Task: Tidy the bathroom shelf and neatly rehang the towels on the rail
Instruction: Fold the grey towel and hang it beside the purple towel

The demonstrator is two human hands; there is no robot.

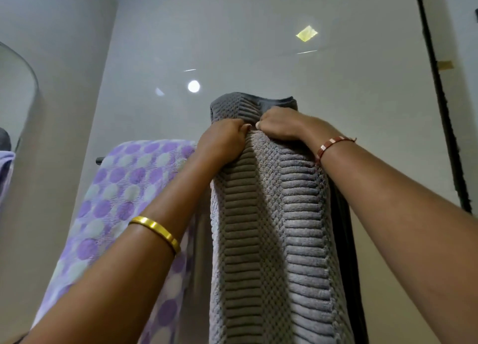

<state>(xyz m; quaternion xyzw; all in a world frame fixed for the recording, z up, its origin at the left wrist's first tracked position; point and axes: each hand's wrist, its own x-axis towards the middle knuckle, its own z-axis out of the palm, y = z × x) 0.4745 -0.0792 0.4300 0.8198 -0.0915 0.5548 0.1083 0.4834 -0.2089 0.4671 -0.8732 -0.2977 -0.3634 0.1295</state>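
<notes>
The grey towel (269, 214) at centre frame was thick, ribbed, waffle-textured terry cloth; the spotted lilac towel (121, 188), lower left, softer woven cloth; the wall (258, 33) behind glossy.

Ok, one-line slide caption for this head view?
Both hands, left and right, grip a grey towel beside the hanging purple dotted towel.

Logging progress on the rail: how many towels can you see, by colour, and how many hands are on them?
Grey ribbed towel: 1, gripped by left hand and right hand
Purple dotted towel: 1, untouched
Total: 2 towels, 2 hands
</notes>
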